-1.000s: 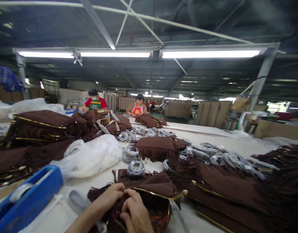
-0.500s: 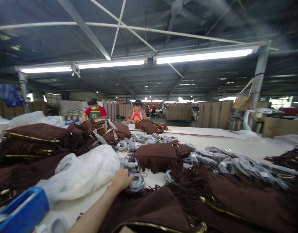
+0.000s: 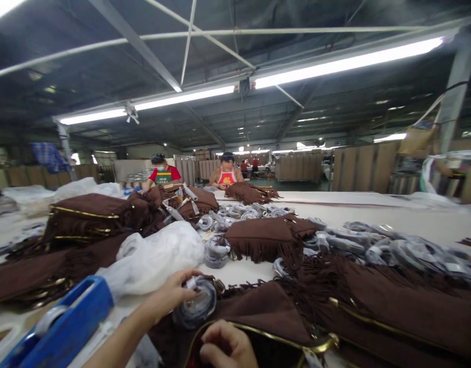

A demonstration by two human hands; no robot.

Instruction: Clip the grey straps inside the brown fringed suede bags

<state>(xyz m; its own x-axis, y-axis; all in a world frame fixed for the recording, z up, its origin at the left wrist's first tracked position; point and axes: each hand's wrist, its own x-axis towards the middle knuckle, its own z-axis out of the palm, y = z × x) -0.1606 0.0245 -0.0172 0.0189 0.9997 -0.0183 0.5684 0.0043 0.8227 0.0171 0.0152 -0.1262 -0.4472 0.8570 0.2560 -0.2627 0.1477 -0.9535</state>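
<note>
My L hand [image 3: 177, 294] has the grey coiled strap in clear plastic wrap [image 3: 200, 309], fingers & thumb closed on its upper L side, next to a small white label. Coil's tipped up so its ring faces me, just L of & partly in front of the dark brown fringed fabric bag w/ gold zip [image 3: 260, 309]. That bag's right in front of me, mouth unzipped & gaping my way.

R hand [image 3: 229, 345] is at the bag's mouth, near the zip edge, fingers curled in toward the thumb; can't tell if the tips pinch anything.

To my L: blue plastic tape dispenser w/ a roll in it [image 3: 72, 324], & beyond it a crumpled heap of thin white plastic [image 3: 162, 253]. Past the coil, another wrapped grey coil [image 3: 217, 254] sits on the white tabletop [image 3: 245, 271], then a closed brown fringed bag [image 3: 262, 235] lying flat w/ more coils around it. Big brown fringed bags w/ gold zips [image 3: 407, 301] lie close on my R; a stack of brown bags [image 3: 89, 204] is far L. Two co-workers in aprons across the table, well apart from my hands.
</note>
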